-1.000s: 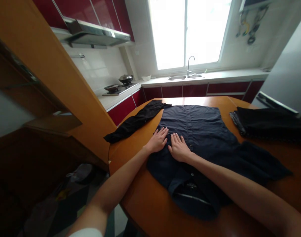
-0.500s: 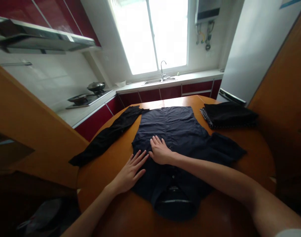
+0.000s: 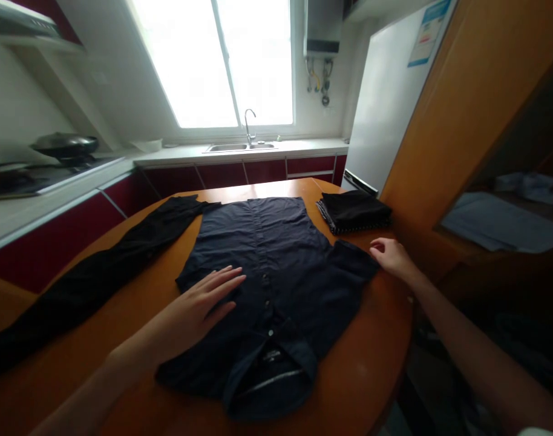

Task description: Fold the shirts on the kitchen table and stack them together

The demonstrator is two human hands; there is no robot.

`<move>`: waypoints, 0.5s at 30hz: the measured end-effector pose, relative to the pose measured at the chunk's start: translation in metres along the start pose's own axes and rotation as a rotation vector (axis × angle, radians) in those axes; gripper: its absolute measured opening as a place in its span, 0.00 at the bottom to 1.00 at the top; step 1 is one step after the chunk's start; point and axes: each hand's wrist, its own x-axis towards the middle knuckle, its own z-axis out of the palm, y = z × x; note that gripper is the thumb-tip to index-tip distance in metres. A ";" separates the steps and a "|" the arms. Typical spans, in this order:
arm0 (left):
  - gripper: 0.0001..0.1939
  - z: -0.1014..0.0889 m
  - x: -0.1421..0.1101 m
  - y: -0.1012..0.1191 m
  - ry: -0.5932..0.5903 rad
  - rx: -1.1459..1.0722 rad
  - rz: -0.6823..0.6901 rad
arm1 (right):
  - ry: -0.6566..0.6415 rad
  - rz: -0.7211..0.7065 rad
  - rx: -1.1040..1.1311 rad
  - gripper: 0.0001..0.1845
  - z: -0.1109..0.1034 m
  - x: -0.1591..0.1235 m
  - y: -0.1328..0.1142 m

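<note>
A dark navy button-up shirt [image 3: 276, 242] lies spread face up, its collar toward me and its hem toward the window. My left hand [image 3: 208, 300] is over the left part of the shirt's chest, palm down with fingers stretched out; whether it presses on the cloth I cannot tell. Out at the end of the right sleeve [image 3: 353, 260], my right hand [image 3: 389, 257] has its fingers curled in a pinch at the cuff edge. The shirt's other sleeve is not visible as a spread shape.
Black garment [image 3: 122, 254] stretches along the table's left side. A folded stack of dark clothes [image 3: 356, 211] sits at the back right of the wooden table [image 3: 371, 339]. Beyond are a sink [image 3: 231, 147], a stove with a pan [image 3: 65, 145] and a white fridge [image 3: 380, 115].
My right hand has left the shirt's chest and moved right to the sleeve end. The left hand stays over the shirt's left side. The view has turned right.
</note>
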 end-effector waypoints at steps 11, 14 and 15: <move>0.24 0.085 0.155 0.065 -0.152 -0.290 0.273 | -0.154 0.063 -0.009 0.03 0.008 -0.013 0.015; 0.24 0.108 0.156 0.062 -0.147 -0.326 0.274 | -0.138 0.067 0.056 0.04 0.001 -0.006 0.011; 0.24 0.112 0.156 0.061 -0.129 -0.371 0.268 | -0.123 0.062 0.102 0.04 -0.003 -0.004 0.005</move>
